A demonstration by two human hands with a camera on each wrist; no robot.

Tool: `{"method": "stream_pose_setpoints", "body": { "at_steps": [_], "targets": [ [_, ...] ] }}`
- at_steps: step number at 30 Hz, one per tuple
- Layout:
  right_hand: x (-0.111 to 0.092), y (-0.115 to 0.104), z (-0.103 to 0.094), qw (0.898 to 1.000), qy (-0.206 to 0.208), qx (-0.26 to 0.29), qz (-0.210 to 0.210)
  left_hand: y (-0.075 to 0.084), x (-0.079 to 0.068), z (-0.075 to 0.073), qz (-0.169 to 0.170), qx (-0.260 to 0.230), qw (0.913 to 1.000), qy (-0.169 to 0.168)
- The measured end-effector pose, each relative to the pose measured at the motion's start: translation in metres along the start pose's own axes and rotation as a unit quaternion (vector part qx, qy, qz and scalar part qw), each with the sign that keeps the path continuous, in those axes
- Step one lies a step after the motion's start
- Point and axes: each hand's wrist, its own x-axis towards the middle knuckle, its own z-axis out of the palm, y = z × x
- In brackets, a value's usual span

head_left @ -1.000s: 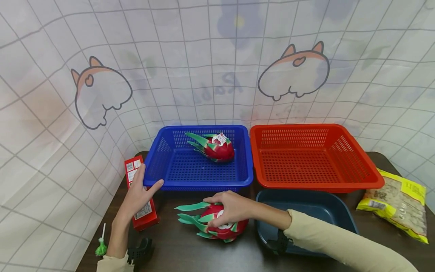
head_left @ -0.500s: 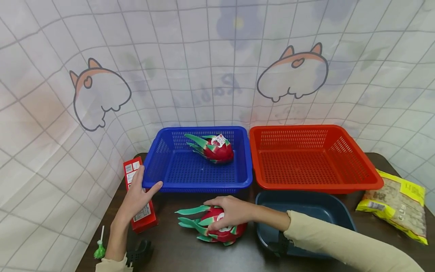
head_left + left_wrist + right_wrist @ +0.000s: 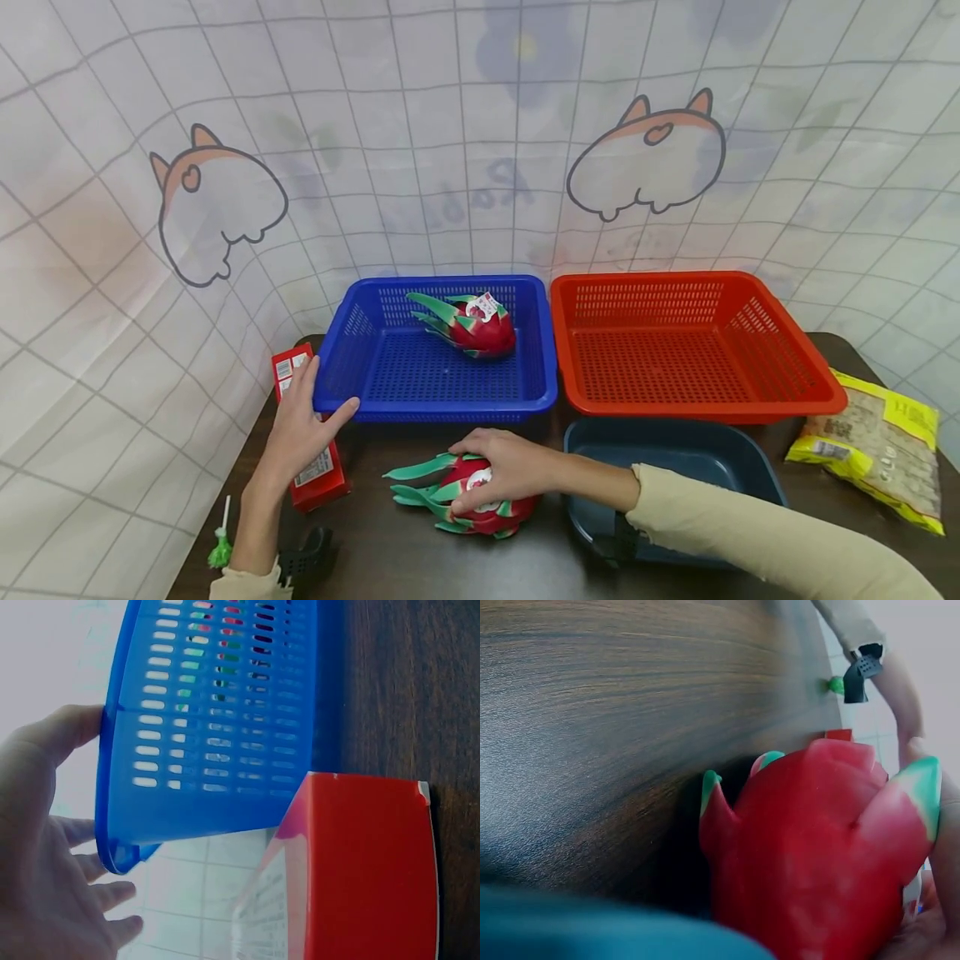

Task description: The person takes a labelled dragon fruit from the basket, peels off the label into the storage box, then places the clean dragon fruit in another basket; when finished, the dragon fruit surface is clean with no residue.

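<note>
My right hand point(image 3: 513, 467) grips a red dragon fruit point(image 3: 510, 518) with green leaf tips, fingers over its far side and thumb on the near side. In the right wrist view the fruit point(image 3: 810, 847) fills the middle, close over the dark tabletop. My left hand point(image 3: 300, 429) touches the front left corner of a blue basket point(image 3: 435, 408), fingers spread and relaxed. From the left wrist, the thumb is at the basket rim point(image 3: 109, 772) and the other fingers extend beside it. A second dragon fruit point(image 3: 487, 335) with a white label lies inside that basket.
A red box point(image 3: 322, 479) lies partly under my left hand. To the right stand a red basket point(image 3: 675, 408) and a dark blue tub point(image 3: 720, 454), partly behind my right forearm. A yellow bag point(image 3: 870, 450) lies far right, a green lollipop point(image 3: 221, 550) front left.
The gripped dragon fruit and my right hand have shifted slightly left, and the fruit's label has turned a little. My left hand stays at the basket corner.
</note>
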Motion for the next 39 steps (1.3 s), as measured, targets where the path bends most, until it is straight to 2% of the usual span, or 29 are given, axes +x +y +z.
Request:
{"method": "stream_pose_setpoints", "body": {
  "at_steps": [6,9,11,13,15,16,17,18,21,23,25,27,30,39],
  "targets": [
    [-0.007,0.003,-0.006,0.999,0.022,0.019,-0.032,0.010,-0.006,0.002,0.078,0.019,0.9945,0.067],
    [-0.014,0.004,-0.009,0.998,0.031,0.033,-0.035,0.019,-0.015,0.002,0.152,-0.008,0.9835,0.099],
    [-0.020,0.005,-0.011,0.998,0.040,0.040,-0.036,0.027,-0.022,0.004,0.223,-0.047,0.9680,0.105],
    [-0.028,0.006,-0.013,0.997,0.052,0.048,-0.033,0.037,-0.028,0.010,0.303,-0.089,0.9442,0.092],
    [-0.035,0.008,-0.014,0.996,0.072,0.045,-0.035,0.046,-0.036,0.017,0.357,-0.123,0.9250,0.047],
    [-0.038,0.009,-0.014,0.995,0.083,0.044,-0.038,0.050,-0.040,0.022,0.365,-0.135,0.9210,0.014],
    [-0.041,0.010,-0.014,0.994,0.093,0.044,-0.039,0.053,-0.044,0.027,0.365,-0.142,0.9198,-0.020],
    [-0.043,0.012,-0.014,0.993,0.103,0.043,-0.043,0.056,-0.048,0.032,0.350,-0.142,0.9241,-0.057],
    [-0.047,0.014,-0.013,0.990,0.120,0.043,-0.056,0.061,-0.057,0.046,0.283,-0.132,0.9379,-0.151],
    [-0.049,0.015,-0.013,0.989,0.123,0.048,-0.061,0.063,-0.060,0.054,0.248,-0.131,0.9406,-0.192],
    [-0.051,0.016,-0.012,0.989,0.125,0.054,-0.064,0.065,-0.061,0.061,0.226,-0.140,0.9394,-0.216],
    [-0.053,0.017,-0.011,0.988,0.129,0.059,-0.065,0.066,-0.061,0.066,0.217,-0.147,0.9371,-0.231],
    [-0.054,0.019,-0.010,0.986,0.140,0.060,-0.061,0.069,-0.061,0.074,0.221,-0.143,0.9350,-0.237],
    [-0.055,0.019,-0.003,0.981,0.179,0.055,-0.048,0.074,-0.061,0.091,0.255,-0.093,0.9375,-0.218]
  ]
}}
